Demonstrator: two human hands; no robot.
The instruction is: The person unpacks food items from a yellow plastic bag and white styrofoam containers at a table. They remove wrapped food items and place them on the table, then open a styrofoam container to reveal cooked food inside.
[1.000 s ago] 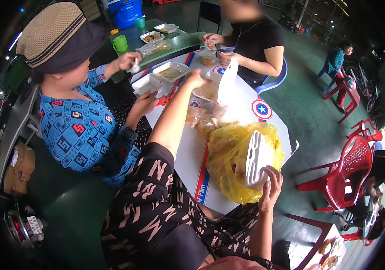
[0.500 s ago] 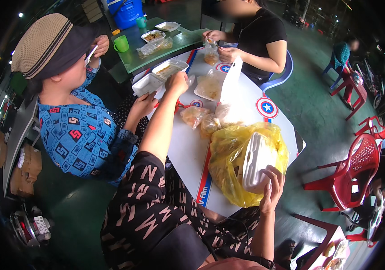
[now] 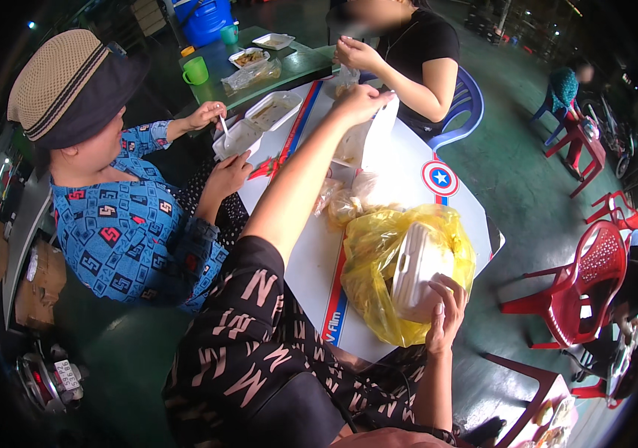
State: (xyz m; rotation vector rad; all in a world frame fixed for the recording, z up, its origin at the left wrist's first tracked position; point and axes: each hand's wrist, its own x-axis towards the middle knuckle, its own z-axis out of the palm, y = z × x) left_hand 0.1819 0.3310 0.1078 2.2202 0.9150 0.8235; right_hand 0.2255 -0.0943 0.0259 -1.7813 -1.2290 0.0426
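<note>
Stretched across the table, my left hand (image 3: 360, 104) has its fingers closed at the top of a white upright lid (image 3: 383, 133). That lid is overexposed, and the fingertips are partly hidden. Beneath my wrist sits an open foam box (image 3: 347, 149), mostly covered by the hand and arm. My right hand (image 3: 447, 310) grips the near end of a closed white foam box (image 3: 417, 272). This box rests tilted in the mouth of a crumpled yellow plastic bag (image 3: 367, 287). Small clear bags of food (image 3: 343, 207) lie beyond the yellow bag.
At left, a person in a hat (image 3: 121, 216) holds a white spoon over an open foam box (image 3: 270, 112). Across sits a person in black (image 3: 416, 67), hands raised. A green table (image 3: 296, 67) bears a green mug (image 3: 195, 71). Red chairs (image 3: 591, 280) stand at right.
My left hand has left the neighbour's foam box and moved right to the upright lid. The neighbour's spoon hand has come down to the box. My right hand stays put.
</note>
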